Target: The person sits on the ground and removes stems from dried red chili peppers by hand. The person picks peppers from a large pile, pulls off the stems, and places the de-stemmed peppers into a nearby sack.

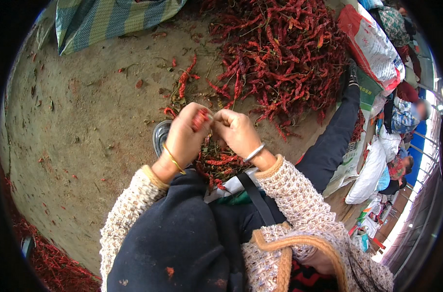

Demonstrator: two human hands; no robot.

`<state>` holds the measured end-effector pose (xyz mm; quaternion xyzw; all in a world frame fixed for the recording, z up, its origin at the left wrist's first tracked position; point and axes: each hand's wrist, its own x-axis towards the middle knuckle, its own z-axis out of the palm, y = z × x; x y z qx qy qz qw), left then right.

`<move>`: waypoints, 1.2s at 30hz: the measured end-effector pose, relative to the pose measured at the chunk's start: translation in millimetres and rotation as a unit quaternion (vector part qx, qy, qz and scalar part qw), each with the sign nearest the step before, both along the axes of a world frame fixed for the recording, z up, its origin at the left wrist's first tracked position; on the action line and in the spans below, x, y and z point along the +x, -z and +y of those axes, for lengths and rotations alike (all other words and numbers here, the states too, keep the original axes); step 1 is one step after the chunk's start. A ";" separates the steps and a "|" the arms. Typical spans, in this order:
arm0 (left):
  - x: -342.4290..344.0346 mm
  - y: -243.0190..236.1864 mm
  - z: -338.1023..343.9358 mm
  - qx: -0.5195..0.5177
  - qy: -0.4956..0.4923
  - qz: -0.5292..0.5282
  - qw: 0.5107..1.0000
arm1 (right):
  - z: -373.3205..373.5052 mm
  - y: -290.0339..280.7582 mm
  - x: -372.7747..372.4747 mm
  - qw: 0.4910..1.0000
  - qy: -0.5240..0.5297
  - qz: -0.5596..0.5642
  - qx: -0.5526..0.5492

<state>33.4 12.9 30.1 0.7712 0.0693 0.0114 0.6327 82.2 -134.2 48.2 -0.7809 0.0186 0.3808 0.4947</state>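
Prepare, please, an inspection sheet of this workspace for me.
Surface: brown ground, strewn with scraps.
Job's things: large red chili heap ahead, right of centre; smaller chili pile near the lap.
Clutter: loose chilies left of the heap; striped sacking at upper left.
Hands: left hand holds blurred red chili; right hand close beside, grip unclear.
Cables: nothing seen.
Surroundings: other people and white sacks at right.

The head camera looks down at nearby hands [237, 131].
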 end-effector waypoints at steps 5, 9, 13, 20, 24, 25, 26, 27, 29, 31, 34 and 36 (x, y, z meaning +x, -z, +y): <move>13.8 -33.3 5.5 0.006 0.198 -0.144 0.970 | -19.6 56.5 15.5 0.995 -0.036 -0.012 -0.094; 56.4 38.4 72.8 0.054 -0.051 0.187 0.980 | 32.5 36.1 46.7 0.932 -0.191 -0.191 -0.240; 58.7 84.8 70.0 -0.043 -0.048 0.227 0.972 | 89.0 69.9 65.3 0.906 -0.242 -0.193 -0.289; 24.9 51.1 47.7 -0.321 -0.067 0.324 0.887 | 21.2 84.8 36.2 0.979 -0.154 -0.072 -0.116; -3.2 49.4 48.3 -0.440 -0.070 0.372 0.814 | 2.7 32.6 17.0 0.985 -0.075 0.140 0.068; -3.6 42.6 42.9 -0.454 -0.064 0.385 0.801 | -2.4 28.6 13.4 0.982 -0.070 0.157 0.083; -2.1 34.1 36.4 -0.479 -0.051 0.387 0.787 | -6.9 26.0 11.3 0.978 -0.066 0.174 0.099; -2.5 30.9 31.8 -0.494 -0.032 0.384 0.779 | -12.6 24.2 11.2 0.975 -0.089 0.181 0.091; -2.2 20.2 23.0 -0.509 -0.003 0.372 0.776 | -18.1 31.8 2.3 0.968 -0.084 0.191 0.140; -6.4 26.1 19.9 -0.468 0.015 0.370 0.803 | -20.6 27.9 0.0 0.960 -0.079 0.221 0.153; -10.3 29.5 16.7 -0.445 0.007 0.368 0.817 | -26.4 24.3 -2.5 0.958 -0.067 0.245 0.130; -11.5 30.4 14.4 -0.441 -0.015 0.369 0.818 | -30.3 21.6 -8.0 0.959 -0.057 0.251 0.116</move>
